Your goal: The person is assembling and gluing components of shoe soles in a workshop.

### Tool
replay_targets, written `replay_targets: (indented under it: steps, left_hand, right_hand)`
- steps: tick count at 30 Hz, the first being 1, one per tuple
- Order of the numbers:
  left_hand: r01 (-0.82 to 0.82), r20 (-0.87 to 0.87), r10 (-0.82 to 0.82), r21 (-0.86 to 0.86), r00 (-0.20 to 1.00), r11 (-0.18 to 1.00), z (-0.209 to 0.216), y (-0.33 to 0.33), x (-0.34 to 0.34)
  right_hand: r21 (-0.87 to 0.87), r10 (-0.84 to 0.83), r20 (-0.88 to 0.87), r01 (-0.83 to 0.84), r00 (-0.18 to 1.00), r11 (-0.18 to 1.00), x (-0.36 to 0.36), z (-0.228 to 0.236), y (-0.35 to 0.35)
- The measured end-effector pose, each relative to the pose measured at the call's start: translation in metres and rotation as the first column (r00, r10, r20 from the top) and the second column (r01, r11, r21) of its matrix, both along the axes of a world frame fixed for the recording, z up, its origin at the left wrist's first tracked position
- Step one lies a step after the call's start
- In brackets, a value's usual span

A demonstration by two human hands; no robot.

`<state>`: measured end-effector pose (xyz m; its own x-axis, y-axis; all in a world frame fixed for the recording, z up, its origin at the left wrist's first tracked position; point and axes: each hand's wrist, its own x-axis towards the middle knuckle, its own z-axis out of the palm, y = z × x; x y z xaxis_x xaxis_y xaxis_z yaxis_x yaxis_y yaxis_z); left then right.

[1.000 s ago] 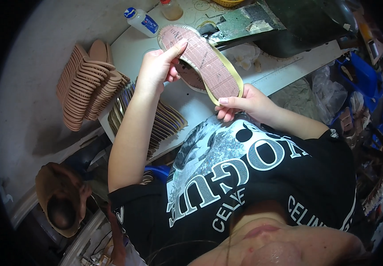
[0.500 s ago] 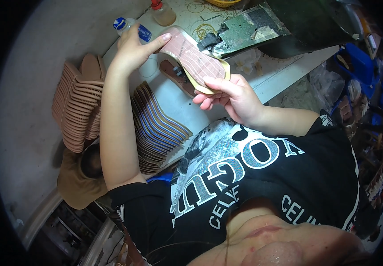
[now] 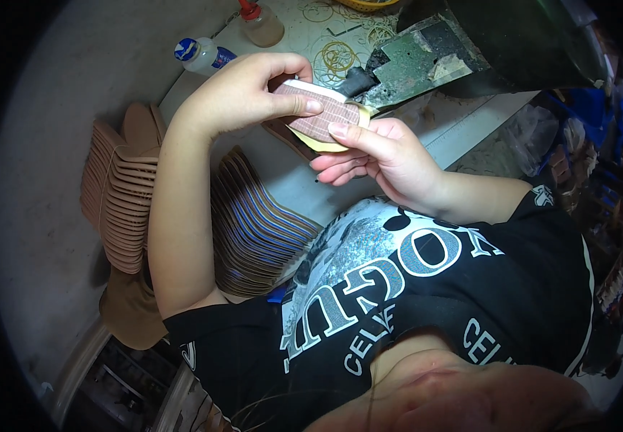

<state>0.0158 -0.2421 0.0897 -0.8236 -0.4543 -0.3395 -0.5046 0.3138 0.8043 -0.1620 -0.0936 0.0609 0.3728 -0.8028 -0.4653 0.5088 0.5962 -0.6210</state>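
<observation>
Both hands (image 3: 247, 93) (image 3: 404, 157) now closer on the insole (image 3: 337, 110).

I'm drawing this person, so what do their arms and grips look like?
Both forearms are bare, and the left grip and right grip wear no gloves. The black sleeves are short, with a small white mark near each hem. No bracelets show.
</observation>
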Motion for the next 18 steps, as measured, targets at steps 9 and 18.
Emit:
replay_targets:
  steps: [9,18]
  left_hand:
    - [-0.226,0.127,0.218,0.055,0.968,0.973,0.010,0.038,0.006]
    - [-0.515,0.060,0.520,0.268,0.852,0.814,-0.017,0.076,0.012]
  right_hand:
    - [0.031,0.081,-0.050,-0.079,0.996,0.996,-0.008,0.000,-0.006]
    - [-0.069,0.105,-0.177,-0.119,0.979,0.991,-0.012,-0.002,-0.010]
